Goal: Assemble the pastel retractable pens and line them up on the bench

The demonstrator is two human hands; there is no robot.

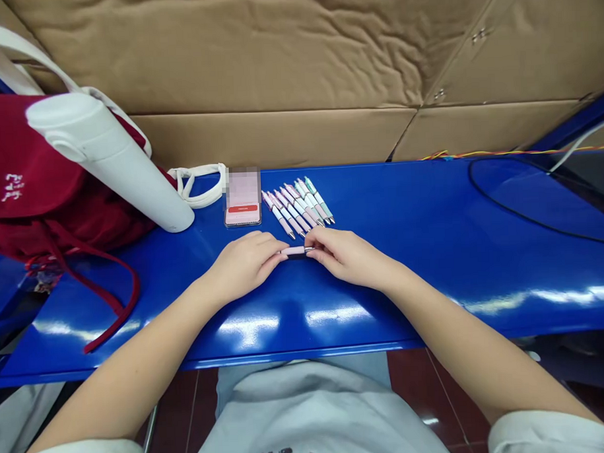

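Note:
Between my two hands a pale pink pen point(295, 251) lies level, just above the blue table or touching it; I cannot tell which. Thumb and fingers of my left hand point(248, 258) pinch one end. My right hand point(345, 253) is closed round the metal tip at the other end, and its fingers hide part of that tip. Just beyond the hands, several pastel click pens point(297, 208) lie side by side in a slanted row, tips toward me. A phone point(243, 215) with a lit, partly blurred screen lies left of them.
A white bottle point(126, 173) leans against a dark red bag point(37, 163) at the left, with a red strap point(111, 312) trailing over the blue table point(407, 262). White straps point(201, 187) lie behind. A black cable point(524, 215) crosses the right side. Cardboard point(276, 55) stands along the back.

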